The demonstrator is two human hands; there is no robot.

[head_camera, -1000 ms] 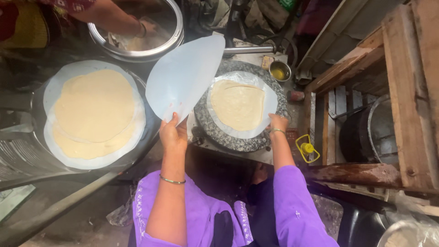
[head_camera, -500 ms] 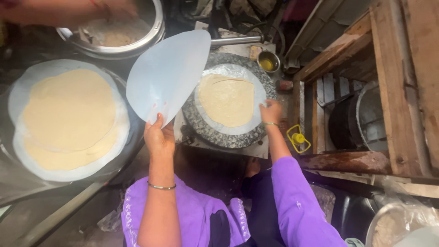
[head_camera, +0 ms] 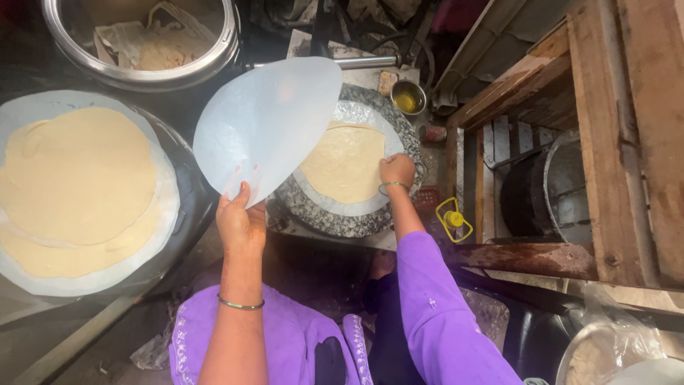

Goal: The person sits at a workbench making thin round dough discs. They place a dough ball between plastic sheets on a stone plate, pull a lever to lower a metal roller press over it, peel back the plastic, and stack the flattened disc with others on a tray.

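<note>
My left hand (head_camera: 241, 222) pinches the lower edge of a round translucent plastic sheet (head_camera: 267, 125) and holds it lifted and tilted over the left part of a speckled round stone board (head_camera: 324, 217). On that board lies a second sheet with a flat pale dough round (head_camera: 345, 160) on it. My right hand (head_camera: 397, 171) rests with closed fingers on the right edge of that dough round. To the left, a stack of rolled dough rounds (head_camera: 75, 185) sits on a sheet over a dark pan.
A large steel pot (head_camera: 142, 39) with cloth and dough stands at the top left. A small steel cup of oil (head_camera: 408, 98) sits behind the board. Wooden shelving (head_camera: 605, 128) fills the right side, with a dark vessel (head_camera: 541, 189) inside. A yellow-capped bottle (head_camera: 453, 219) lies below.
The lifted sheet stays raised in my left hand while my right hand has slid slightly inward along the dough round's right edge. The view has shifted, so the steel pot shows more fully.
</note>
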